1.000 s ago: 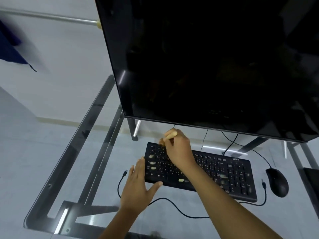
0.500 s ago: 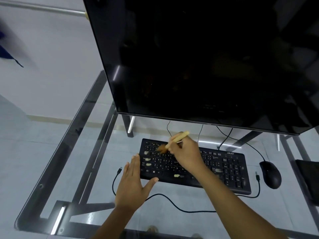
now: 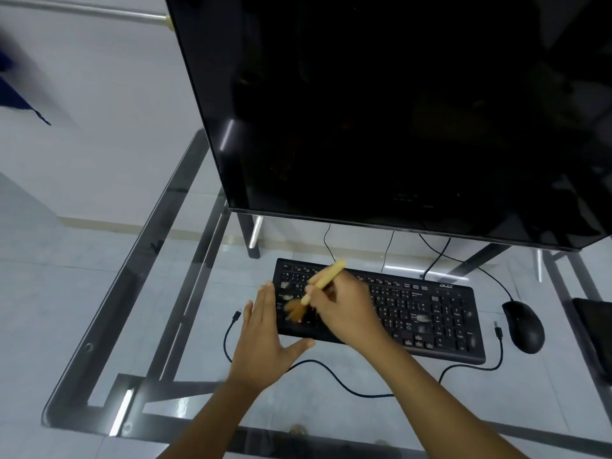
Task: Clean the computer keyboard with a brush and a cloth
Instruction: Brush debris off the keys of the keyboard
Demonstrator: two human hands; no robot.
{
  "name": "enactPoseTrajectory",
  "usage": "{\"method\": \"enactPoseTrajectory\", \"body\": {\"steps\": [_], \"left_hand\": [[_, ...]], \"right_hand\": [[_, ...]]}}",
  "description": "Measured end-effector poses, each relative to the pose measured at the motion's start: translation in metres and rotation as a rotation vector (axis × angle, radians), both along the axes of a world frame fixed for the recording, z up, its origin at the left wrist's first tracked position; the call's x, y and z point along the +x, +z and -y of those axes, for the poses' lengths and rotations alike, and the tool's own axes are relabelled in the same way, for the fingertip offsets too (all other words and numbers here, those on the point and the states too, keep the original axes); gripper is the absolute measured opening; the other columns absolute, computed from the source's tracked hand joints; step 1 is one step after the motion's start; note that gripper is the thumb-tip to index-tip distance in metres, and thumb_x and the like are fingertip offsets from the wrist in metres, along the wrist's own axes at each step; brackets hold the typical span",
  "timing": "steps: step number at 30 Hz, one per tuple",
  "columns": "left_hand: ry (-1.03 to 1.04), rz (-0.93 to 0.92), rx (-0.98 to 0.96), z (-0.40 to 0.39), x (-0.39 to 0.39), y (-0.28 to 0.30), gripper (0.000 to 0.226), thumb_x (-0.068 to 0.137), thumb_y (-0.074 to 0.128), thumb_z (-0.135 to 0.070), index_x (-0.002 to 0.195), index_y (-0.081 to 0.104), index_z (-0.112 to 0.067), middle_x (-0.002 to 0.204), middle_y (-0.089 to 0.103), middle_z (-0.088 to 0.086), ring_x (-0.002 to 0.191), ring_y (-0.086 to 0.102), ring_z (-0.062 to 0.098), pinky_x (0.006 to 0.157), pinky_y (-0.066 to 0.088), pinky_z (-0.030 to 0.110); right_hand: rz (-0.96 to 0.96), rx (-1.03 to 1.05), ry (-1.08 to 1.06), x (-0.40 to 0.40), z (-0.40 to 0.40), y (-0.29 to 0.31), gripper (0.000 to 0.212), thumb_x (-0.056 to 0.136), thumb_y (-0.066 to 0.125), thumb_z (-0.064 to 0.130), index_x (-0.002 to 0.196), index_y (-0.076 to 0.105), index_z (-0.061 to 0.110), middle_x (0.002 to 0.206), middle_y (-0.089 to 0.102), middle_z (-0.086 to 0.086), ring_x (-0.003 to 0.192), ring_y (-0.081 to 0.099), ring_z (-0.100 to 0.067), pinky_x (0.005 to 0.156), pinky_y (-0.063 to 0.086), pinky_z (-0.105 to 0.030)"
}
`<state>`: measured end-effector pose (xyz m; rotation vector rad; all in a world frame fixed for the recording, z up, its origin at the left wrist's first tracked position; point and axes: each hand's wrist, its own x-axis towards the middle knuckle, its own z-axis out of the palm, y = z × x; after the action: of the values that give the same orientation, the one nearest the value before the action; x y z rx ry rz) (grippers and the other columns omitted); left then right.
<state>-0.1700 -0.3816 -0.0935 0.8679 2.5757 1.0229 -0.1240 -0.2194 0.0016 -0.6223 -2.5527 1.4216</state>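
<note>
Head view is showing, nearest, the left hand (image 3: 265, 339) lying flat with fingers spread on the glass counter (image 3: 109, 326), its fingertips and thumb touching the keyboard's (image 3: 430, 316) left end, apparently bracing it. A loose black cable (image 3: 331, 376) is trailing on the glass just beside that hand. Just beyond, the right hand (image 3: 344, 309) is pinching the brush (image 3: 318, 286) by its pale handle, pen-fashion, with the blurred bristles pressing on the lower-left keys. The keyboard is lying flat under the monitor's (image 3: 397, 111) lower edge, with pale crumbs (image 3: 421, 318) sitting on keys at the left and toward the right. A mouse (image 3: 525, 326) is resting to the right, apart from the keyboard. No cloth is showing.

The brushing step seems to be only partly done. To do it well, the strokes are probably best running along the rows toward one edge, light and angled so bristles are reaching between keys, while the left hand is keeping the board from sliding and the crumbs are being swept off rather than scattered.
</note>
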Motion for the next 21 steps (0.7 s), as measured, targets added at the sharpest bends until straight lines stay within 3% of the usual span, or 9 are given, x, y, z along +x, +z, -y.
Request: {"method": "enactPoseTrajectory", "body": {"steps": [3, 6, 9, 11, 12, 15, 17, 19, 21], "left_hand": [[-0.026, 0.036, 0.007, 0.001, -0.004, -0.001, 0.115, 0.072, 0.063, -0.070, 0.151, -0.005, -0.022, 0.159, 0.015, 0.000, 0.147, 0.011, 0.015, 0.120, 0.007, 0.047], [-0.013, 0.051, 0.063, 0.000, -0.004, 0.003, 0.112, 0.070, 0.071, -0.061, 0.149, -0.002, -0.028, 0.153, 0.026, -0.005, 0.142, 0.022, 0.010, 0.119, 0.013, 0.046], [0.010, 0.054, 0.111, 0.002, -0.001, 0.004, 0.109, 0.072, 0.070, -0.060, 0.149, 0.000, -0.030, 0.149, 0.033, -0.009, 0.138, 0.030, 0.007, 0.119, 0.009, 0.035], [0.027, 0.056, 0.121, 0.003, 0.002, 0.005, 0.109, 0.071, 0.066, -0.065, 0.149, -0.002, -0.032, 0.148, 0.035, -0.010, 0.136, 0.030, 0.004, 0.116, -0.001, 0.021], [0.042, 0.059, 0.122, 0.002, 0.003, 0.006, 0.110, 0.071, 0.065, -0.067, 0.149, -0.001, -0.030, 0.149, 0.034, -0.010, 0.136, 0.027, 0.003, 0.114, -0.001, 0.019], [0.082, 0.071, 0.109, -0.003, 0.005, 0.008, 0.112, 0.068, 0.064, -0.071, 0.150, 0.003, -0.026, 0.151, 0.030, -0.006, 0.138, 0.022, 0.009, 0.115, 0.008, 0.028], [0.078, 0.061, 0.098, -0.002, 0.005, 0.007, 0.111, 0.069, 0.063, -0.072, 0.150, 0.003, -0.025, 0.151, 0.031, -0.004, 0.139, 0.024, 0.015, 0.117, 0.017, 0.043], [0.078, 0.055, 0.076, -0.001, 0.004, 0.004, 0.111, 0.071, 0.064, -0.070, 0.151, 0.004, -0.022, 0.152, 0.030, -0.002, 0.139, 0.024, 0.018, 0.113, 0.027, 0.054], [0.091, 0.073, 0.058, -0.002, 0.005, 0.003, 0.110, 0.072, 0.062, -0.072, 0.151, 0.003, -0.023, 0.153, 0.026, -0.003, 0.141, 0.020, 0.018, 0.116, 0.023, 0.050]], "right_hand": [[0.143, 0.031, 0.186, 0.003, 0.009, -0.006, 0.009, 0.089, 0.066, 0.021, 0.096, 0.067, 0.015, 0.085, 0.069, 0.009, 0.071, 0.062, 0.008, 0.065, 0.047, -0.007], [0.001, 0.010, -0.180, 0.007, -0.007, -0.010, 0.006, 0.088, 0.067, 0.020, 0.093, 0.067, 0.019, 0.084, 0.069, 0.007, 0.072, 0.064, -0.002, 0.066, 0.053, -0.019], [0.084, -0.250, -0.104, 0.014, -0.001, -0.009, 0.009, 0.087, 0.066, 0.014, 0.091, 0.067, 0.022, 0.079, 0.072, 0.005, 0.072, 0.069, -0.011, 0.071, 0.058, -0.027], [0.175, -0.190, 0.026, 0.019, 0.006, -0.011, 0.009, 0.087, 0.068, 0.015, 0.091, 0.070, 0.022, 0.076, 0.071, 0.009, 0.071, 0.068, -0.011, 0.069, 0.058, -0.023], [0.145, -0.110, -0.050, 0.017, 0.002, -0.013, 0.008, 0.086, 0.068, 0.016, 0.092, 0.070, 0.021, 0.076, 0.069, 0.013, 0.068, 0.066, -0.009, 0.063, 0.055, -0.018], [-0.024, -0.070, -0.289, 0.015, -0.014, -0.011, 0.007, 0.088, 0.066, 0.013, 0.094, 0.067, 0.016, 0.080, 0.069, 0.007, 0.069, 0.065, -0.005, 0.060, 0.052, -0.015], [0.093, -0.188, -0.093, 0.011, -0.014, -0.009, 0.006, 0.088, 0.065, 0.014, 0.092, 0.066, 0.017, 0.081, 0.072, 0.002, 0.072, 0.068, -0.010, 0.069, 0.058, -0.025], [0.176, -0.082, 0.007, 0.010, -0.013, -0.008, 0.005, 0.088, 0.065, 0.016, 0.091, 0.067, 0.018, 0.080, 0.071, 0.004, 0.068, 0.066, -0.006, 0.069, 0.058, -0.024], [0.052, 0.098, -0.177, 0.006, -0.024, -0.005, 0.004, 0.088, 0.064, 0.016, 0.091, 0.066, 0.015, 0.079, 0.066, 0.009, 0.067, 0.060, 0.002, 0.065, 0.053, -0.013]]}}
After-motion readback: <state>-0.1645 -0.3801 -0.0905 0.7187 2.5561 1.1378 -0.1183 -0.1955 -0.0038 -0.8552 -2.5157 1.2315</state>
